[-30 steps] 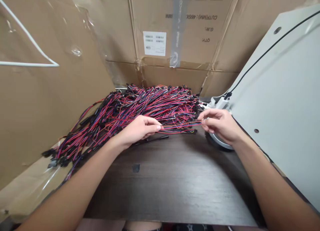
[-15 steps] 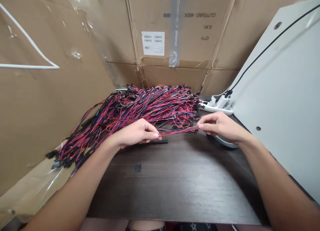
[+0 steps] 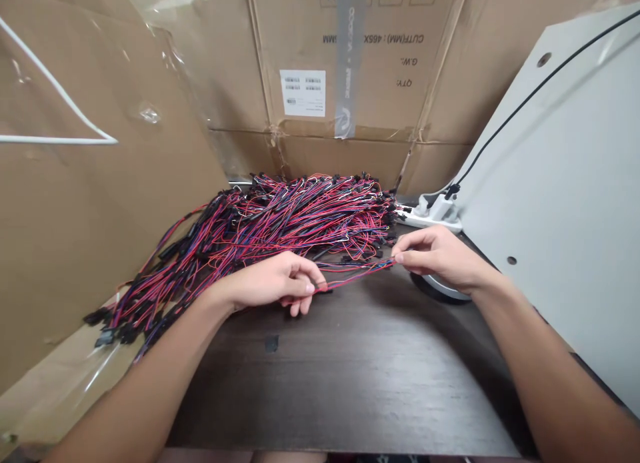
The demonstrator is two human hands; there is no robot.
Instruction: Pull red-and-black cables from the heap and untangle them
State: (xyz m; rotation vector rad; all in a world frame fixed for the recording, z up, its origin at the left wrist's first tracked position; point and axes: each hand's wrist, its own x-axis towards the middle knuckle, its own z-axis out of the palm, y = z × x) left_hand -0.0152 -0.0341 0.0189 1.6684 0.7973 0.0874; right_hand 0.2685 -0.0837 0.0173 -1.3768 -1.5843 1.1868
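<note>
A thin bundle of red, blue and purple wires [image 3: 357, 276] stretches between my two hands, just above the dark table [image 3: 360, 376]. My left hand [image 3: 295, 283] pinches it between thumb and forefinger, with the other fingers loosely curled below. At the other end, my right hand [image 3: 427, 253] holds the wires between its fingertips; the wire ends there are hidden by the fingers. Behind both hands lies a large tangled heap of wire harnesses [image 3: 300, 213], red, blue and black with small black connectors. Part of the heap spreads left behind my left forearm.
A white power strip [image 3: 433, 219] with plugs and a black cable [image 3: 540, 83] sits back right, beside a white panel [image 3: 565, 203]. A round object [image 3: 445, 289] is partly under my right hand. Cardboard boxes [image 3: 370, 156] wall the back and left. Dark tape [image 3: 271, 343] marks the table.
My left hand has dropped slightly toward me and its lower fingers have loosened. The wires now slope down to the left. My right hand has barely moved; the view has shifted a little.
</note>
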